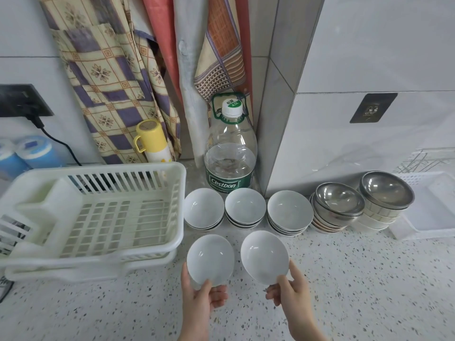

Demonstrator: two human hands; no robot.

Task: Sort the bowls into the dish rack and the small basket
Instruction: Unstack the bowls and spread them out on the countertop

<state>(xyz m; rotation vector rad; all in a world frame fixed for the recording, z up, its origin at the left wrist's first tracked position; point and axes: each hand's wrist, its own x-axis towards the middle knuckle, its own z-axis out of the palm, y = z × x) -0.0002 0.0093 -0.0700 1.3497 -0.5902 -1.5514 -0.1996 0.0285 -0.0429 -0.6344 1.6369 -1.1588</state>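
My left hand grips a white bowl by its near rim, held above the counter. My right hand grips a second white bowl the same way, just to the right. Behind them stand three stacks of white bowls. Further right sit two stacks topped by steel bowls. The cream plastic dish rack stands at the left, with nothing in it. A small white basket lies at the far right, partly cut off by the frame.
A large water bottle stands behind the white bowls against a tiled corner. A yellow flask and blue containers sit behind the rack. Aprons hang on the wall. A wire rack stands behind the basket. The speckled counter extends in front.
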